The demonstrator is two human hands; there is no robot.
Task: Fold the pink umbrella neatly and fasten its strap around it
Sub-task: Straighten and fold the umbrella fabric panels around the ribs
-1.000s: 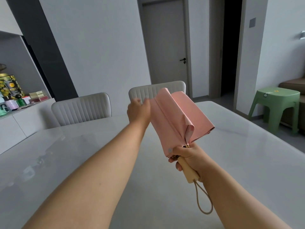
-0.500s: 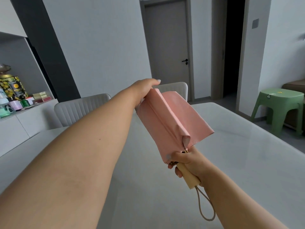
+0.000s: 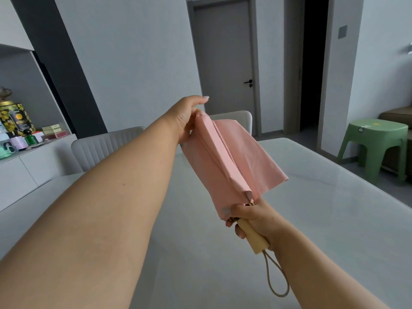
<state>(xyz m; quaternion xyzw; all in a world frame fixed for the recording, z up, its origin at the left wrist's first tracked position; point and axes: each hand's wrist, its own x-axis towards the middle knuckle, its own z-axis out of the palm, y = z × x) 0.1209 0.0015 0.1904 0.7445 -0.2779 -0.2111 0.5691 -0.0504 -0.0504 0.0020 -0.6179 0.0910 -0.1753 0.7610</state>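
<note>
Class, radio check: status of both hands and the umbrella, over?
Right hand grips the handle. Left hand pinches the umbrella tip end. Panels part-folded, one flap loose, held above the table. Nothing in the way.

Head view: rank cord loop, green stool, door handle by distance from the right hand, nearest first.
From the right hand, which grips the umbrella's wooden handle:
1. Cord loop, hanging just below the hand.
2. Green stool, on the floor past the table, far right.
3. Door handle, on the closed door at the back, beyond the chairs.
</note>
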